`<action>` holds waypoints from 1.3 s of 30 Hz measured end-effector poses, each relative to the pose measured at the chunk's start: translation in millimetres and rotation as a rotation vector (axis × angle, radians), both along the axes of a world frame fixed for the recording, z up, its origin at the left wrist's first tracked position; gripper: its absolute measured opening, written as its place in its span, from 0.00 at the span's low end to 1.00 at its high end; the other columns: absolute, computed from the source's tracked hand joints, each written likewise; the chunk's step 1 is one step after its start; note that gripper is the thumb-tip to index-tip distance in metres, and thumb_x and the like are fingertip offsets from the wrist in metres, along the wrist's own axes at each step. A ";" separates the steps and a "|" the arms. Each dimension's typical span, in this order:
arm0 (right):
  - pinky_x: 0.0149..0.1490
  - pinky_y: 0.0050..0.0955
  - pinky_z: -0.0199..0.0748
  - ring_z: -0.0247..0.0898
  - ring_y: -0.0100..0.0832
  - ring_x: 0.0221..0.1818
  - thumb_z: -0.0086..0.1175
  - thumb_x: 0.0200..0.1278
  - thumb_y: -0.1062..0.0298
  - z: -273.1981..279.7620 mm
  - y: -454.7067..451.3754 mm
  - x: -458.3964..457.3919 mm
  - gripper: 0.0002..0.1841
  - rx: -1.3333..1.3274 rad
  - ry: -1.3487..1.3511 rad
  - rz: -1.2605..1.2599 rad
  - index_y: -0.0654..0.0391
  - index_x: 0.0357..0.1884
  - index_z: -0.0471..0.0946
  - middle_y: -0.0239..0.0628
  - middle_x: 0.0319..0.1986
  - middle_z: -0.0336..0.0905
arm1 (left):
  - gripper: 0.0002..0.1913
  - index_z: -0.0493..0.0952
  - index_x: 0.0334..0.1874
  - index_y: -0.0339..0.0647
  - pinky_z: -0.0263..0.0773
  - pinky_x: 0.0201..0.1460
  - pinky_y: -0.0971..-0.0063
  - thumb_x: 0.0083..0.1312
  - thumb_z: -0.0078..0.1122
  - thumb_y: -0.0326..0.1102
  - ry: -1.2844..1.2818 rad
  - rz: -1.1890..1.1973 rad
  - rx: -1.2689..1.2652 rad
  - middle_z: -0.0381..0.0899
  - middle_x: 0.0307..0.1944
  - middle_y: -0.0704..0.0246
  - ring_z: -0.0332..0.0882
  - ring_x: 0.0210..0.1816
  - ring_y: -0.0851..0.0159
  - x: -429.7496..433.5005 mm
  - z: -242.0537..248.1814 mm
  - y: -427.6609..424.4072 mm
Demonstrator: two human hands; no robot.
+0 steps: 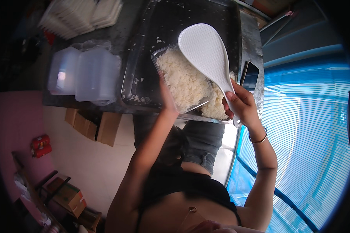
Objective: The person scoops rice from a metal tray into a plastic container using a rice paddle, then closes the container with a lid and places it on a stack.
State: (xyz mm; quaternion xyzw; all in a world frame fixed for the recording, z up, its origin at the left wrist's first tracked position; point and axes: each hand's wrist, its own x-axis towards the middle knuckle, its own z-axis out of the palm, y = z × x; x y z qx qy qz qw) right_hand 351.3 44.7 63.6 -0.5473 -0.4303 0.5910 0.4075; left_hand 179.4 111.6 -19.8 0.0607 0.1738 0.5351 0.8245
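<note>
My left hand (167, 96) grips the left side of a clear plastic container (157, 56) filled with cooked white rice (180, 78). In my right hand (240, 102) is a white plastic rice paddle (204, 48), held by its handle. The paddle's dimpled blade covers the upper right corner of the container; whether it touches the rice I cannot tell. Beneath both lies a large metal tray (140, 70) with scattered grains on its dark bottom. More rice (214, 107) is heaped in the tray's near right corner, partly hidden by the container and my right hand.
Stacked translucent plastic containers (96, 72) stand left of the tray on the metal table (252, 40). Several white stacks (78, 17) sit at the far left. A phone (250, 75) lies by the right edge. Blue striped sheeting (303, 122) hangs at right; a cardboard box (108, 128) is below the table.
</note>
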 end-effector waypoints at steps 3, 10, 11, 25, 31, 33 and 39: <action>0.17 0.15 0.59 0.57 0.20 0.11 0.40 0.64 0.67 5.6 1.8 12.2 0.21 -0.025 0.225 -0.123 0.62 0.58 0.61 0.34 0.16 0.66 | 0.35 0.53 0.63 0.40 0.57 0.60 0.57 0.63 0.29 0.61 -0.080 -0.005 0.048 0.58 0.61 0.59 0.59 0.59 0.53 -2.1 -0.9 3.1; 0.19 0.16 0.59 0.59 0.19 0.13 0.39 0.64 0.67 -15.1 -2.7 -5.0 0.22 -0.086 0.038 -0.064 0.60 0.60 0.58 0.31 0.16 0.65 | 0.34 0.51 0.64 0.42 0.56 0.61 0.55 0.63 0.31 0.60 -0.004 -0.033 0.064 0.54 0.63 0.59 0.57 0.61 0.52 -5.0 -4.4 0.3; 0.20 0.16 0.59 0.59 0.19 0.13 0.39 0.65 0.67 -15.8 -3.0 -9.4 0.22 -0.092 -0.039 -0.047 0.60 0.60 0.58 0.30 0.16 0.65 | 0.34 0.51 0.64 0.42 0.56 0.61 0.55 0.63 0.31 0.60 -0.004 -0.034 0.064 0.54 0.63 0.59 0.57 0.61 0.52 -4.8 -6.0 -1.5; 0.21 0.17 0.61 0.59 0.17 0.13 0.39 0.65 0.68 -9.9 16.0 -8.5 0.22 -0.100 -0.213 0.149 0.60 0.61 0.58 0.29 0.14 0.65 | 0.34 0.52 0.63 0.40 0.60 0.59 0.60 0.63 0.31 0.59 0.116 0.008 -0.020 0.57 0.60 0.58 0.61 0.58 0.55 -6.2 -3.0 -17.3; 0.20 0.17 0.61 0.59 0.18 0.12 0.40 0.65 0.69 -18.1 13.0 -2.9 0.22 -0.076 -0.317 0.096 0.63 0.60 0.57 0.30 0.14 0.65 | 0.33 0.52 0.64 0.41 0.59 0.59 0.59 0.64 0.30 0.58 0.095 0.029 -0.052 0.56 0.61 0.60 0.60 0.59 0.55 -5.8 -9.5 -22.2; 0.20 0.16 0.62 0.59 0.18 0.12 0.39 0.65 0.68 -17.4 12.6 -1.8 0.23 -0.137 -0.201 0.070 0.64 0.61 0.56 0.30 0.14 0.65 | 0.33 0.52 0.64 0.41 0.58 0.60 0.59 0.64 0.30 0.58 0.036 0.025 -0.034 0.56 0.62 0.60 0.59 0.60 0.55 -11.5 -10.7 -23.1; 0.17 0.16 0.62 0.60 0.20 0.10 0.39 0.65 0.67 -0.7 1.5 2.8 0.19 -0.182 0.437 -0.024 0.64 0.56 0.62 0.34 0.16 0.67 | 0.33 0.52 0.64 0.42 0.57 0.60 0.59 0.64 0.30 0.59 0.033 0.051 -0.010 0.56 0.61 0.61 0.58 0.60 0.56 -17.0 -12.0 -15.0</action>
